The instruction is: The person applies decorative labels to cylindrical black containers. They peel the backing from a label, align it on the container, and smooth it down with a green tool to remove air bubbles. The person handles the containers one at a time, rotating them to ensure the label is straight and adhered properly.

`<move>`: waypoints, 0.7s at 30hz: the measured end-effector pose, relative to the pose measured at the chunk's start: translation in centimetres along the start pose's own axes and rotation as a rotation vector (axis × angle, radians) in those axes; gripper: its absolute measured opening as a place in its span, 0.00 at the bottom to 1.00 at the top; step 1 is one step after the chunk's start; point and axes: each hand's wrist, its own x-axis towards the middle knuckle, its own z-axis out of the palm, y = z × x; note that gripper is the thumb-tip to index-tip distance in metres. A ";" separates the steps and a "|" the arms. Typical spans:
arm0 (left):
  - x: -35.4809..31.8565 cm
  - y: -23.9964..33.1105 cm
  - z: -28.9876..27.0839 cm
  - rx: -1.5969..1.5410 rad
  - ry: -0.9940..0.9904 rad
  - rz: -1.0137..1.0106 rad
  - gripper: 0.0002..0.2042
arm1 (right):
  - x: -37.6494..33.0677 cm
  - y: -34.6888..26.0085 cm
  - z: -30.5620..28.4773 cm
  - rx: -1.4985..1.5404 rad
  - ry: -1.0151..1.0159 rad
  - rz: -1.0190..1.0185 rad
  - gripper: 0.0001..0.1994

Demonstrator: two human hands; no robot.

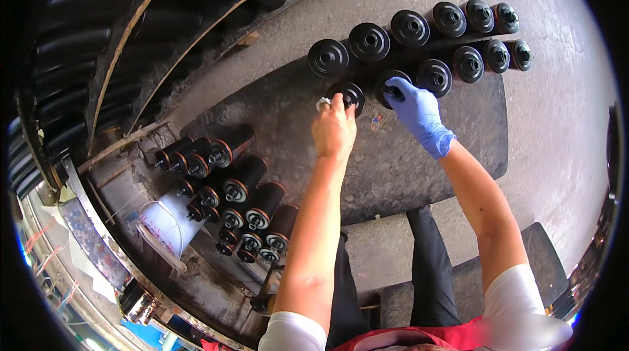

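Two rows of black rollers stand on end, their round caps and short shafts facing up. My left hand (335,129), bare, reaches to the nearest roller at the left (354,95). Its fingers are closed at the cap's edge, and a small white wad (323,103), perhaps cloth or paper, pokes out beside them. In a blue glove, my right hand (414,110) grips the top of the neighbouring roller (382,82) around its shaft. The fingertips partly hide that shaft. Another upright roller (434,78) stands just right of the glove.
More rollers (244,180) lie stacked on their sides at the left, ends toward me. A dark mat (275,135) covers the floor under the work. Racks of black rollers (78,43) fill the upper left. A white bucket (167,223) sits beside the stack.
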 end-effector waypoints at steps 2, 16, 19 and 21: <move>0.0 -0.1 -0.2 0.014 -0.016 -0.028 0.18 | 0.0 -0.6 0.4 0.037 0.030 0.006 0.11; -6.7 -18.4 -9.0 -0.099 0.276 0.033 0.10 | -7.7 -10.3 3.4 0.046 0.173 0.234 0.17; -7.3 -28.5 -13.0 0.040 0.235 -0.029 0.17 | -12.7 -19.9 10.7 -0.050 -0.323 -0.309 0.20; -6.4 -31.6 -15.1 0.067 0.096 -0.007 0.25 | -13.6 -27.0 15.6 -0.070 -0.610 -0.374 0.23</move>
